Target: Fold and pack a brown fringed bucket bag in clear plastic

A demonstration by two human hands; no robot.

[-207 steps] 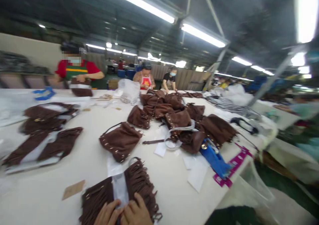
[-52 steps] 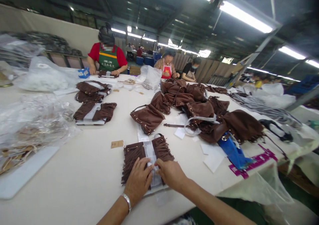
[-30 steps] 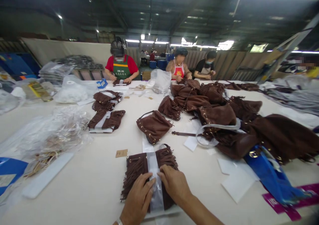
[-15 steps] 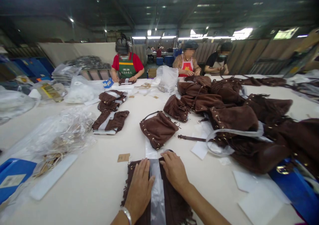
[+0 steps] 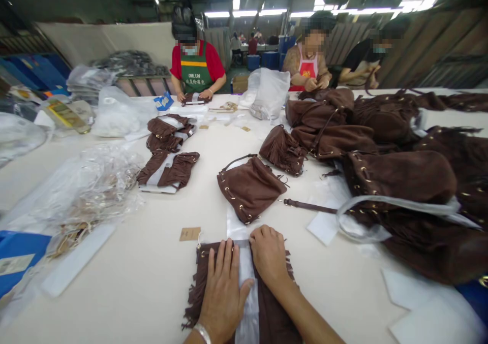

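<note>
A dark brown fringed bag [image 5: 275, 319] lies flat before me, a clear plastic strip [image 5: 248, 326] running down its middle. My left hand [image 5: 224, 283], a bracelet at its wrist, rests flat on the bag's left half with fingers stretched out. Curled at the top edge, right of the strip, are the fingers of my right hand [image 5: 269, 255]; their tips are hidden. A tan card tag [image 5: 189, 233] hangs off the bag's upper left corner. Just beyond my hands sits another brown bag [image 5: 251, 187] with gold eyelets.
Brown bags [image 5: 400, 176] are heaped on the right, near white sheets [image 5: 438, 313]. Folded fringed bags [image 5: 170, 171] lie left of centre. Plastic bags [image 5: 102, 176], a white strip [image 5: 78, 260] and a blue box [image 5: 23, 257] are at left. Several people sit across the table [image 5: 152, 262].
My view has tilted down and come closer to the table. My right hand's fingers, straighter before, are now bent at the bag's top edge. My left hand stays flat on it.
</note>
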